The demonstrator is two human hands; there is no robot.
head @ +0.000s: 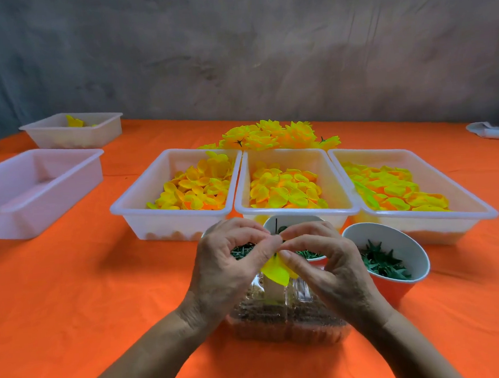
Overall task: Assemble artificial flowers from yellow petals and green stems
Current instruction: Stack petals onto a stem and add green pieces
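Note:
My left hand (224, 267) and my right hand (327, 266) meet above a clear plastic box (284, 328), fingertips together. Between them they pinch a yellow petal (274, 271) with a thin green stem (281, 231) poking up behind the fingers. Three white bins hold loose yellow petals: a left bin (143, 208), a middle bin (295, 212) and a right bin (461, 191). Behind them lies a pile of finished yellow flowers (271, 135). Paper cups hold green parts: one on the right (393, 235), one behind my hands (300, 219).
An orange cloth (87, 288) covers the table. At the left stand an empty white bin (32, 189) and, farther back, a white bin (73, 129) with a few yellow pieces. A white object (492, 132) lies at the far right edge.

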